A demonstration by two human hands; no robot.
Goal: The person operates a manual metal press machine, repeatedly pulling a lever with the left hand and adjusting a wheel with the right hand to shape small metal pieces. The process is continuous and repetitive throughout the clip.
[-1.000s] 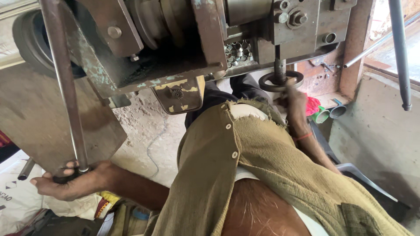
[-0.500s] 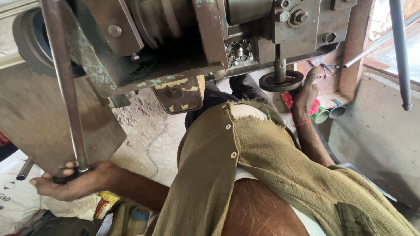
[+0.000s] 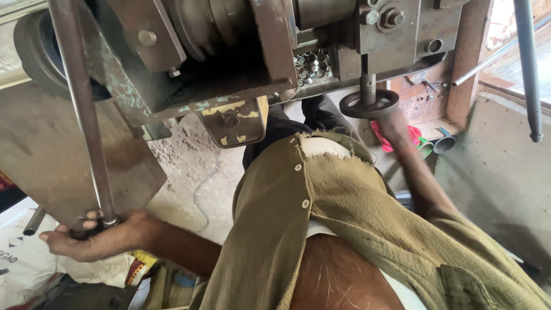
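Note:
My left hand (image 3: 94, 235) grips the lower end of a long grey metal lever rod (image 3: 83, 115) that slants down from the top left. My right hand (image 3: 396, 126) reaches up under the machine and holds the rim of a small black handwheel (image 3: 368, 104) on a vertical shaft. Above both hands hangs a heavy, worn metal machine body (image 3: 229, 63) with pulleys and bolts. My olive button shirt (image 3: 321, 229) fills the lower middle of the view.
A yellow-edged plate (image 3: 232, 121) hangs under the machine. A second grey rod (image 3: 528, 69) stands at the far right. Red cloth (image 3: 383, 140) and green and grey fittings (image 3: 436, 143) lie beyond the handwheel. White sacks (image 3: 23, 258) lie at the lower left; rough concrete floor (image 3: 195, 172) below.
My right hand has shifted slightly around the handwheel rim. My left hand stays on the lever rod's end.

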